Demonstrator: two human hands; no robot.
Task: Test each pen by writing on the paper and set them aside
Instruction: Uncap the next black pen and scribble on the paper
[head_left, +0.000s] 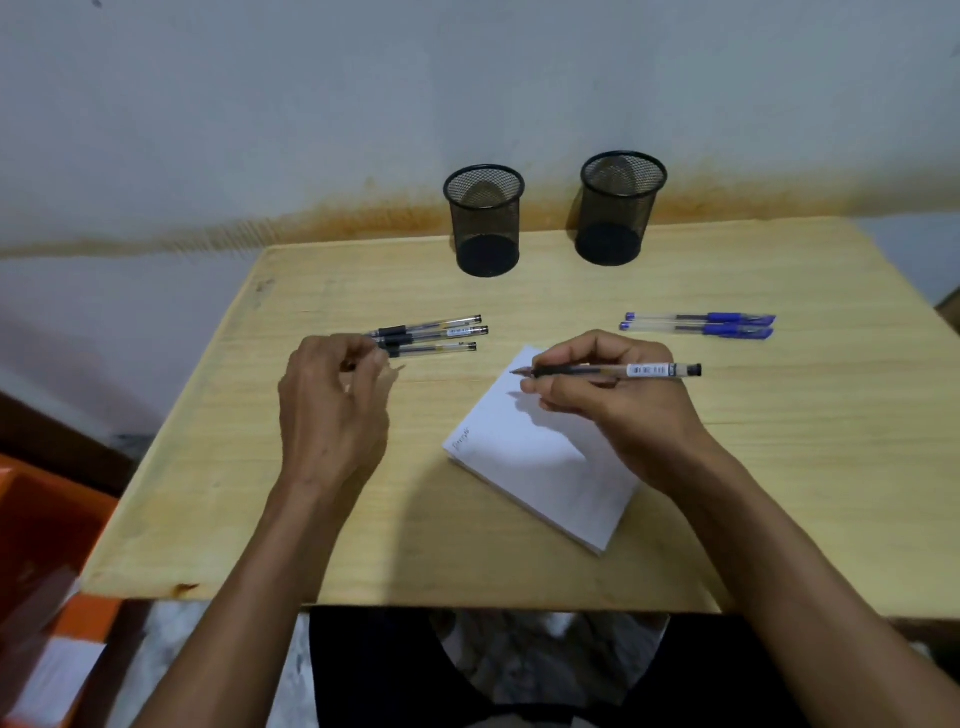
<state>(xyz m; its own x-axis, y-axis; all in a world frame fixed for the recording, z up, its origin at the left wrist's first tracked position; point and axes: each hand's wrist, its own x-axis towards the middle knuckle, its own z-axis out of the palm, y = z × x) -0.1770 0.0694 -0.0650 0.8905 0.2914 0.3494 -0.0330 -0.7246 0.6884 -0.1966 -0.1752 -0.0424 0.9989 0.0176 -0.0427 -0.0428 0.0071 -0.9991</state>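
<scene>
My right hand grips an uncapped black pen. The pen lies almost level, with its tip hovering over the far corner of the white paper pad. My left hand hovers left of the pad with its fingers pinched together. A small dark piece, apparently the pen's cap, peeks out between them. Three capped black pens lie side by side just beyond my left hand. Two blue pens lie at the right. Faint writing shows near the pad's left corner.
Two black mesh pen cups stand at the back of the wooden table, against the wall. An orange box sits on the floor to the left.
</scene>
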